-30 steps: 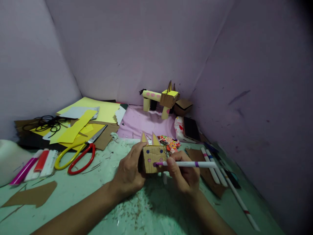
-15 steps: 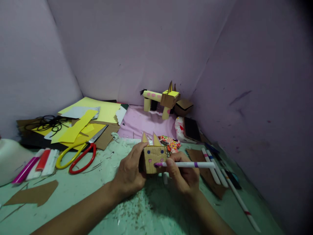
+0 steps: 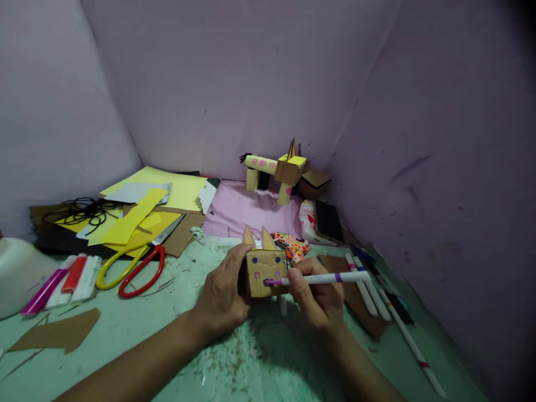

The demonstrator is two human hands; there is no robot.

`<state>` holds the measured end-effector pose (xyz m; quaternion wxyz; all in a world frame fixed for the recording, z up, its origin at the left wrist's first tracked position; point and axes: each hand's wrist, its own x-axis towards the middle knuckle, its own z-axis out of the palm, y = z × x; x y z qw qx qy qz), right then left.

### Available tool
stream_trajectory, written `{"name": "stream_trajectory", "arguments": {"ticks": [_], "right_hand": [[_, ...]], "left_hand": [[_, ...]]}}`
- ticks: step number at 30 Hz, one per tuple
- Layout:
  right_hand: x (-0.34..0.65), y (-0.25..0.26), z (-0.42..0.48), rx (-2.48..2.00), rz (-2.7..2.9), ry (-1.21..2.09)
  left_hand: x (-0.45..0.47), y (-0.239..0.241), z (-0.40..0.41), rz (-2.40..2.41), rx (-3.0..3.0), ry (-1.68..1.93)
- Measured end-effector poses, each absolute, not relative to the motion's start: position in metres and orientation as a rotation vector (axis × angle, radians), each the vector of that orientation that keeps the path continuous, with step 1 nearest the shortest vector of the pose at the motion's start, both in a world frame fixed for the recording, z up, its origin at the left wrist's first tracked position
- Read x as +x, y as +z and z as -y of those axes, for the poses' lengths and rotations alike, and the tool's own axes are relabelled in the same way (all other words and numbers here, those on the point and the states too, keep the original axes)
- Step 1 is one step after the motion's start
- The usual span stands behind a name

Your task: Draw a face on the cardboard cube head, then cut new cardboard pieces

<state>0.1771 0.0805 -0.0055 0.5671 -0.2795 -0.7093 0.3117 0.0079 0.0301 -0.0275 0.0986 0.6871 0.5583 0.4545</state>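
A small cardboard box with two pointed ears on top is gripped at its left side by my left hand. Its front bears two blue dots, two pink dots and a purple mark lower down. Between the thumb and fingers of my right hand is a purple marker, lying nearly level. The marker's tip touches the lower front of the box. The fingertips of my left hand behind the box are hidden.
Red-and-yellow scissors, capped markers and yellow paper lie to the left. A paper-and-cardboard animal figure stands at the back. On the right are a phone, more markers and a cardboard strip.
The back end of the purple marker has risen slightly as my right hand shifted a little. The box and my left hand stay in place.
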Motion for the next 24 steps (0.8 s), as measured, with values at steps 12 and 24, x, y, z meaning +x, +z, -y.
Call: {"name": "stream_trajectory", "arguments": {"ticks": [12, 24], "right_hand": [[0.1775, -0.0054, -0.0817, -0.66, 1.651, 0.722], [0.1771, -0.0068, -0.0803, -0.627, 1.681, 0.754]], "left_hand": [[0.0076, -0.0275, -0.0309, -1.656, 2.029, 1.335], [0.0076, -0.0272, -0.0297, -1.673, 2.024, 1.338]]}}
